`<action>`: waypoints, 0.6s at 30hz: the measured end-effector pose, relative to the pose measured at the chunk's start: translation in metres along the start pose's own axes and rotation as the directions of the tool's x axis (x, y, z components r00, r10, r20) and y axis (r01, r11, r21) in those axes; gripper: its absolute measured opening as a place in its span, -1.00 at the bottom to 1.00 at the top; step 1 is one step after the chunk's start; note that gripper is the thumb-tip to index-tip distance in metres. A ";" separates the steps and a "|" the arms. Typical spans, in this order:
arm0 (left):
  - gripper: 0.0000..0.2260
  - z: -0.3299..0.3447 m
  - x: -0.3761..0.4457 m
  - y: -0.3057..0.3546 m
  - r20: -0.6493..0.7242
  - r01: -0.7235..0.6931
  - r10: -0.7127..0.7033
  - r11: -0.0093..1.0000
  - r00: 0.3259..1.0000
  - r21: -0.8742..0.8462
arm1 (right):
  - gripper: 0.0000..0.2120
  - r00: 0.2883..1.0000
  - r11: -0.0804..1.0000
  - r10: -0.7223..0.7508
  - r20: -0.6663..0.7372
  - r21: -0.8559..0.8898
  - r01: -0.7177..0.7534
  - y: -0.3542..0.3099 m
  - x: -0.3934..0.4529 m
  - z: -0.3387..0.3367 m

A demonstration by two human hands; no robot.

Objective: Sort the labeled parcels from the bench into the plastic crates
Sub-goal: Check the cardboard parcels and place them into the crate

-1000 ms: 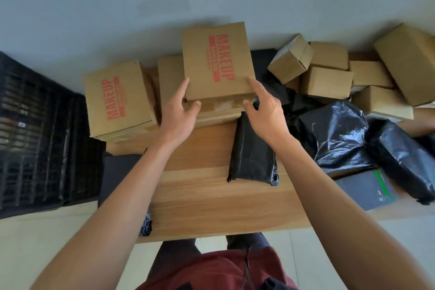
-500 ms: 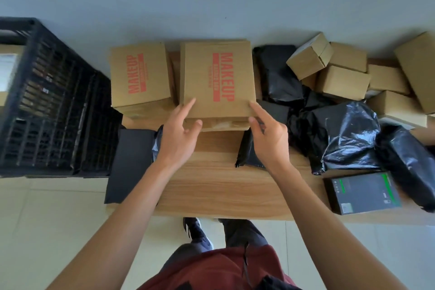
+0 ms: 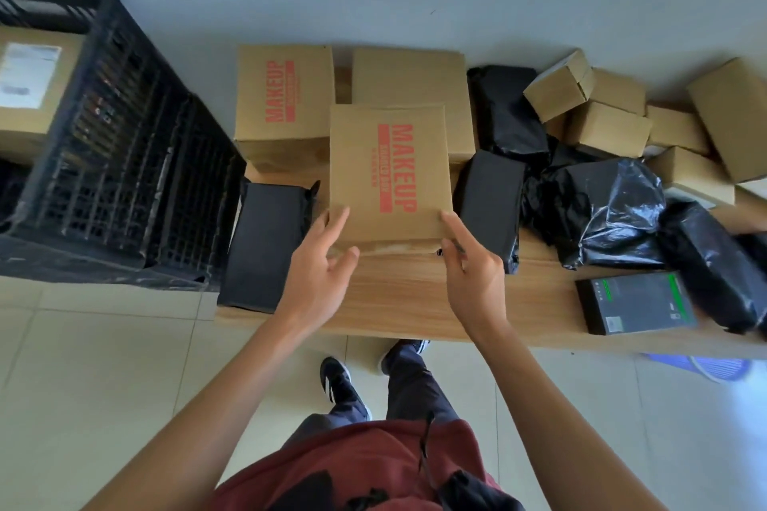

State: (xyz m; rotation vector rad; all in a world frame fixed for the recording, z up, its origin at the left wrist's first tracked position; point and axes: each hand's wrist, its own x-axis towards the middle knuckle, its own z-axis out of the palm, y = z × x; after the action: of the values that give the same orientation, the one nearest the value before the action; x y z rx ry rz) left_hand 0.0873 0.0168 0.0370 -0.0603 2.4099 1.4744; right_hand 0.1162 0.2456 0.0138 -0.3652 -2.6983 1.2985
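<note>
A cardboard box printed MAKEUP [image 3: 388,174] lies at the middle of the wooden bench [image 3: 398,295]. My left hand [image 3: 326,261] touches its near left corner with straight fingers on top and the thumb against the front face. My right hand [image 3: 471,268] holds the near right corner the same way. A second MAKEUP box [image 3: 284,100] and a plain box [image 3: 411,79] stand behind it. At the left stands a black plastic crate [image 3: 124,162] with a labeled cardboard parcel [image 3: 29,83] inside.
Black wrapped parcels [image 3: 265,245] [image 3: 492,203] flank the box. Black bags [image 3: 606,212], several small cardboard boxes [image 3: 610,129] and a dark box with green print [image 3: 635,303] crowd the bench's right. My feet [image 3: 336,382] stand on the tiled floor.
The MAKEUP box has come toward me and down, off the stack at the back, between both hands. The view has swung left, showing more of the crate.
</note>
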 end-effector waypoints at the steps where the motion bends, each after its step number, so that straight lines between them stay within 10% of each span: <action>1: -0.47 0.001 -0.007 -0.006 0.024 0.003 -0.003 1.000 1.000 0.008 | -0.61 1.000 1.000 -0.001 -0.009 -0.019 0.001 0.003 -0.008 -0.001; 18: -0.49 0.002 -0.009 -0.053 0.121 0.076 -0.091 0.989 0.988 0.127 | -0.65 0.989 0.988 0.105 0.108 -0.120 -0.092 0.019 -0.045 0.017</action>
State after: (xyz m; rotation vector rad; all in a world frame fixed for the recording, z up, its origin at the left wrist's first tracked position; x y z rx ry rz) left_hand 0.1064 -0.0070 -0.0069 -0.0386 2.3591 1.2532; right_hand 0.1592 0.2319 -0.0118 -0.4563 -2.8933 1.2274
